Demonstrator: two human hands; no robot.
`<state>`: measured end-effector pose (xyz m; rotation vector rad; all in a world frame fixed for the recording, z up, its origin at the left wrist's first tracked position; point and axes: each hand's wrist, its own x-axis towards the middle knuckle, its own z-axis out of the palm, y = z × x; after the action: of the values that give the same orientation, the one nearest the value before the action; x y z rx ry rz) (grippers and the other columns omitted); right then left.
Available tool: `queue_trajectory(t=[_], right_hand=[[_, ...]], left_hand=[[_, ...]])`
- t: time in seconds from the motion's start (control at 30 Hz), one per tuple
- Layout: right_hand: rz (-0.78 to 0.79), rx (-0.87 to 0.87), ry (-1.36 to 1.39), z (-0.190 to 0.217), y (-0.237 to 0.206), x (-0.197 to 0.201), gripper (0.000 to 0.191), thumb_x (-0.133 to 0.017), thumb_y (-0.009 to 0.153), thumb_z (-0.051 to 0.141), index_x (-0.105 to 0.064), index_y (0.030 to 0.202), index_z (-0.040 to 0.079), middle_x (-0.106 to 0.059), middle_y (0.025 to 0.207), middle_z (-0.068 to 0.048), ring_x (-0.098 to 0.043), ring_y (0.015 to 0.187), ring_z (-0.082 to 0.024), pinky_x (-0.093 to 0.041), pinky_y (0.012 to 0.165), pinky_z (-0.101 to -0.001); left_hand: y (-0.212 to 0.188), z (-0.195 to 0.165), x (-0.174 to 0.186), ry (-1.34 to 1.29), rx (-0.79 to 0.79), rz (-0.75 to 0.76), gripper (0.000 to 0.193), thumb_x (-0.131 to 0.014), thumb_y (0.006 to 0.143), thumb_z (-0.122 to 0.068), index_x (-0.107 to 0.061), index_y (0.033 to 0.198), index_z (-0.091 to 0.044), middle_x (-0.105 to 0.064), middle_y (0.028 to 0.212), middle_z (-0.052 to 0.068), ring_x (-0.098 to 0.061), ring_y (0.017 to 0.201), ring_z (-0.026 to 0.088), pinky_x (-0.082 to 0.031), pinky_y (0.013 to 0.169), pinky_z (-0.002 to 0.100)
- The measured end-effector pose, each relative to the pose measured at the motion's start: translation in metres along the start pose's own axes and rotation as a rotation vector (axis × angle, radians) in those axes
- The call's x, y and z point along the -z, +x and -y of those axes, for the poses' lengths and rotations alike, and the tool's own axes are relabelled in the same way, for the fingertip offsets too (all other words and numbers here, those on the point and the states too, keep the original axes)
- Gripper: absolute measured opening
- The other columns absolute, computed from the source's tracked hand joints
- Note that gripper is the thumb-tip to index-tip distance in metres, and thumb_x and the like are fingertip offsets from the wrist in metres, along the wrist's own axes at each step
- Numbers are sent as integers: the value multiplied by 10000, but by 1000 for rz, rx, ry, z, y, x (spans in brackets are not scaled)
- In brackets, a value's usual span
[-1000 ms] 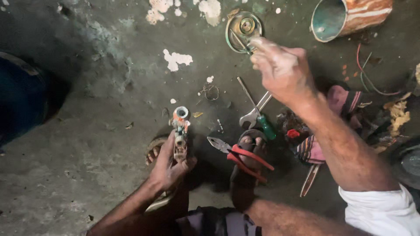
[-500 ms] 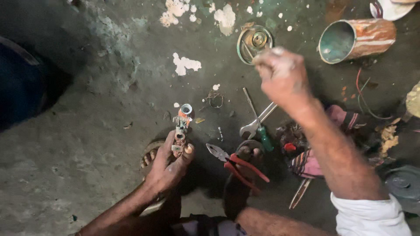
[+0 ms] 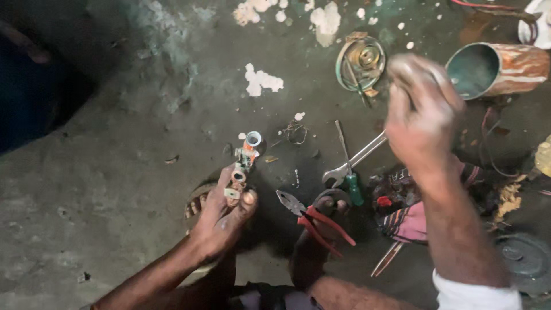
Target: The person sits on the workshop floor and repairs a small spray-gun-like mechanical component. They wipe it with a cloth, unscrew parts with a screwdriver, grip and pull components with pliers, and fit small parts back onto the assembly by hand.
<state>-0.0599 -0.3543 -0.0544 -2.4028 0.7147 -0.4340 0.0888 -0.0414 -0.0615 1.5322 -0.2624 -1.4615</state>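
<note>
My left hand (image 3: 221, 221) presses a small white and orange pipe fitting (image 3: 245, 154) against the concrete floor, thumb and fingers closed around its lower end. My right hand (image 3: 422, 115) is raised above the floor and blurred, with curled fingers. It hovers between a round metal coil part (image 3: 360, 60) and an open rusty can (image 3: 496, 69) lying on its side. Whether it holds anything is unclear. Red-handled pliers (image 3: 315, 221) lie across my foot (image 3: 313, 258) between the two hands.
A steel spanner (image 3: 356, 161) and a green-handled screwdriver (image 3: 351, 182) lie below the right hand. A striped cloth (image 3: 410, 221) and loose wires are at the right. A grey round lid (image 3: 525, 258) sits at the lower right, and white paint flakes (image 3: 261, 80) dot the floor.
My right hand has lifted away from the round coil part, drifting right and nearer the camera. My left hand still holds the fitting in place.
</note>
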Motion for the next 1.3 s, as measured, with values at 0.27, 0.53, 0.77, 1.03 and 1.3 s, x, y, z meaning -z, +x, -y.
queue_trajectory(t=[0.27, 0.53, 0.77, 1.03, 1.3], right_hand=[[282, -408, -211, 19, -157, -15, 423, -819, 825, 246, -637, 1116, -1, -671, 1014, -201, -686, 913, -371, -560, 771, -461], [300, -495, -239, 6, -227, -19, 313, -765, 933, 214, -662, 1175, 44, -699, 1046, -175, -703, 927, -344, -559, 793, -435], [162, -546, 425, 39, -225, 27, 268, -699, 912, 40, -616, 1164, 11, -659, 1040, -100, -640, 826, -160, -568, 735, -334], [216, -428, 412, 96, -213, 71, 288, -729, 870, 44, -661, 1145, -9, -737, 1064, -146, -773, 787, -153, -628, 722, -263], [132, -582, 460, 116, -209, 74, 264, -737, 868, 20, -693, 1122, -40, -743, 1005, -170, -752, 787, -168, -652, 682, -280]], left_hand=[[-6, 15, 0, -112, 108, 46, 321, -576, 1038, -291, -615, 1214, -26, -517, 838, -36, -484, 766, 73, -424, 665, 275], [-20, 0, 2, -506, 37, 234, 498, -630, 993, -174, -379, 1395, -21, -691, 1175, 201, -722, 989, 272, -658, 770, 420], [-27, -4, 3, -686, -32, 304, 568, -632, 1023, -130, -269, 1454, -58, -627, 1265, 247, -725, 1009, 321, -657, 706, 463], [-33, 1, -4, -584, -120, 201, 574, -626, 1010, -45, -277, 1463, -97, -612, 1197, 170, -703, 936, 231, -628, 630, 370], [-36, 9, -3, -658, -121, 218, 486, -660, 1010, -26, -382, 1407, -71, -659, 1132, 159, -663, 804, 172, -577, 571, 323]])
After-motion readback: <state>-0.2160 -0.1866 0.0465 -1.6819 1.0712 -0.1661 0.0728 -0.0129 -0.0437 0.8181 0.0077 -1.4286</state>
